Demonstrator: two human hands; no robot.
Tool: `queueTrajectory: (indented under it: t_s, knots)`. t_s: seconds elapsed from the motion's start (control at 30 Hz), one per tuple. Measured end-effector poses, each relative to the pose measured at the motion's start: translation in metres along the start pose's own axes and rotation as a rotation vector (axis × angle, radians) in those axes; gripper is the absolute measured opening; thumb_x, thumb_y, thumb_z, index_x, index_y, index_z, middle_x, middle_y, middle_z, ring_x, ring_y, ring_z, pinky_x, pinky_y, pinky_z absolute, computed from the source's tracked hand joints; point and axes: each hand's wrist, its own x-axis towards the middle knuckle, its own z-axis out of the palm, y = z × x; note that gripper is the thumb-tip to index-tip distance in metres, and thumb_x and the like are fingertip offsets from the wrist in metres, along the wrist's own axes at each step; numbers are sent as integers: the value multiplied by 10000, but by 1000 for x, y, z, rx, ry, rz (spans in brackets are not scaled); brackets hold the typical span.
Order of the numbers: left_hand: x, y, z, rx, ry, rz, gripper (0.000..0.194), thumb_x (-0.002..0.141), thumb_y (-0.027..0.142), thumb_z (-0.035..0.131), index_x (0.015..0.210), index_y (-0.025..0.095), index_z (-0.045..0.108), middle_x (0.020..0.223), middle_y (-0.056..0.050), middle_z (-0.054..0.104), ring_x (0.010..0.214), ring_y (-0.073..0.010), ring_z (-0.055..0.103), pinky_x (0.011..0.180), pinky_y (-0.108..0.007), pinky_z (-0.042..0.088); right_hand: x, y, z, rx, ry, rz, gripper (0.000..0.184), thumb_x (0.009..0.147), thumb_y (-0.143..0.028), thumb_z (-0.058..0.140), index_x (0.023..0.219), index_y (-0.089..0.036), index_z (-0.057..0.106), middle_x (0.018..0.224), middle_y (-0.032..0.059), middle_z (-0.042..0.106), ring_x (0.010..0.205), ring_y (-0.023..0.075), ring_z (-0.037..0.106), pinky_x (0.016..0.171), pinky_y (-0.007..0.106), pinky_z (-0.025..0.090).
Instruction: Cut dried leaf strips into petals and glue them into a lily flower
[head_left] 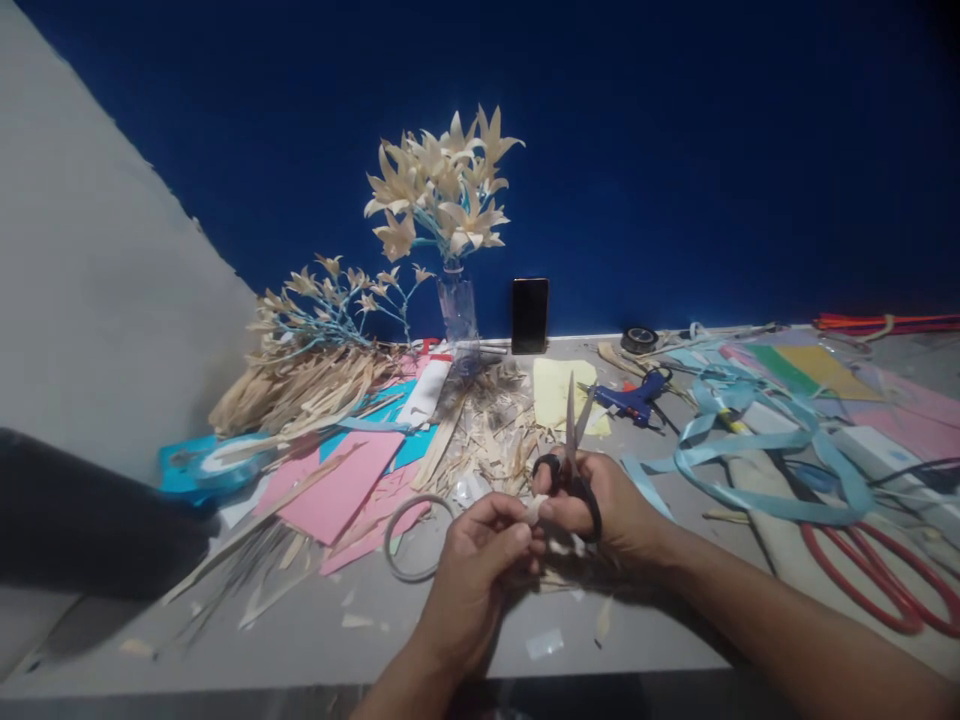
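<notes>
Between the fingertips of my left hand is a small pale piece, seemingly of dried leaf or husk; my fingers cover most of it. My right hand is closed around black-handled scissors, their blades pointing up and slightly apart. Its thumb meets the same pale piece, close to my left fingertips. Just left of my hands a grey ring-shaped roll stands or leans on the table. Behind them lies a heap of pale scraps.
A clear bottle holds pale handmade flowers. Smaller flowers lie left, above dried strips and pink paper. Further back are a phone and blue glue gun. Light-blue ribbon and red-handled scissors lie right.
</notes>
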Motion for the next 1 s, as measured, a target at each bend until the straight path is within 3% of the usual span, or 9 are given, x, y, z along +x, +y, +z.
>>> queueTrajectory:
  t_s: [0.23,0.4,0.57,0.67,0.83,1.0]
  knots:
    - [2,7,-4,345,37,170,207,715,278,826,685,153,664,629,-12,642,630,-137,571,624,-251,435,0,0,-1,-62,-17,-39,288,650,-275,794,844,-155,618,671,-40,561,595,105,495,550,214,418]
    - [4,4,-1,232,146,209,211,710,291,823,734,176,648,635,8,636,595,-123,556,591,-244,441,4,3,-2,-12,24,-31,379,674,-379,836,899,-155,628,734,-19,588,630,109,511,568,215,411]
    - [8,9,0,131,267,312,269,676,336,843,760,186,636,653,8,646,547,-113,539,505,-217,420,4,4,1,-204,-206,22,390,731,-496,762,709,-155,574,627,-14,535,587,107,451,535,218,365]
    - [10,13,1,117,288,373,267,683,338,839,754,190,629,681,-4,662,583,-132,561,509,-223,432,2,7,4,-234,-287,61,407,716,-485,764,641,-165,523,582,-36,471,554,87,386,504,209,308]
    - [14,14,4,197,296,497,185,769,291,768,721,197,616,699,-3,634,707,-161,593,658,-262,478,2,11,5,-273,-309,66,441,701,-515,753,600,-161,510,551,-32,468,530,78,368,469,201,263]
    - [13,16,7,254,301,553,153,793,245,729,714,210,603,701,4,620,700,-167,580,686,-285,472,2,12,4,-283,-310,84,328,705,-405,720,591,-157,540,535,-25,510,516,85,401,474,204,293]
